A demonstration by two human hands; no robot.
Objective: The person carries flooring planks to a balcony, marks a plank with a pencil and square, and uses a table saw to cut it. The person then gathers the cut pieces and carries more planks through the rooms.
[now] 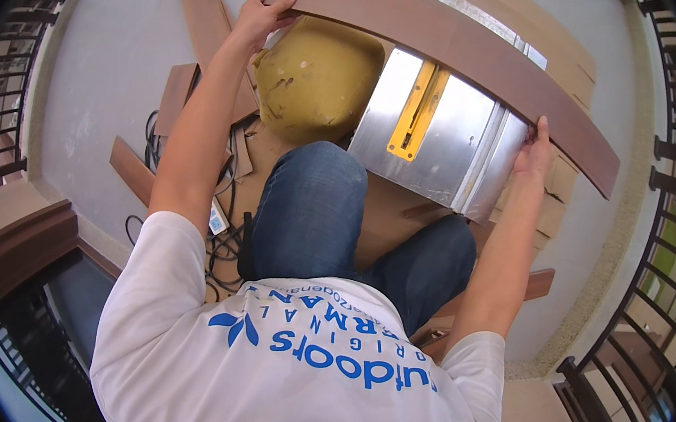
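My left hand (pixel 265 22) grips a long brown wooden plank (pixel 447 33) near its left end, and my right hand (pixel 535 149) has its fingers curled on the near edge toward the right end. The plank spans across a steel-topped table saw (pixel 381 117), which has a yellow throat insert (pixel 417 110); the strip behind the plank is partly visible. Left of the saw, a scuffed, dull yellow bulky object (pixel 317 77) lies under the plank's left part. My bent knees in jeans are just in front of both.
Loose planks (pixel 199 3) lie to the left with black cords (pixel 151 134) and a white power strip (pixel 218 218). Cardboard (pixel 559 185) lies beneath and right of the saw. Metal railings (pixel 667 254) edge the balcony on both sides.
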